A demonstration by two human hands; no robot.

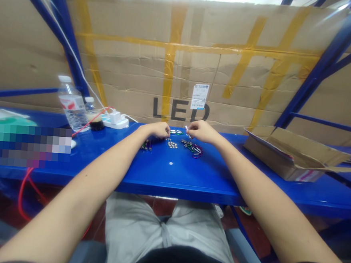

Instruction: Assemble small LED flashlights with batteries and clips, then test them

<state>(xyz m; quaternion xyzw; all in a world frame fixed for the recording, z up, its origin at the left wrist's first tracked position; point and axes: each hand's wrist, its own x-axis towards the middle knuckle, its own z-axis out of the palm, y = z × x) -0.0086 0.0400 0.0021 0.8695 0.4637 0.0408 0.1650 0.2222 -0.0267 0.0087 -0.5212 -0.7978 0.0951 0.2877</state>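
Both arms stretch out over a blue metal table (172, 175). My left hand (159, 129) rests knuckles up at the far side of the table, fingers curled down on a small part too tiny to name. My right hand (200, 131) pinches a short silvery cylinder (188, 129) between thumb and fingers. Between and under the hands lie several small metallic parts (172, 144), green ones (177, 132), dark ones (146, 145) and purple ring-like pieces (197, 151). One lone round silver piece (170, 163) lies nearer to me.
An open cardboard box (294, 156) sits at the right. At the left stand a water bottle (72, 104), a dark jar (97, 122) and a white power strip with a plug (116, 120), with a red cable (27, 189) hanging down. Taped cardboard marked LED (180, 109) walls the back.
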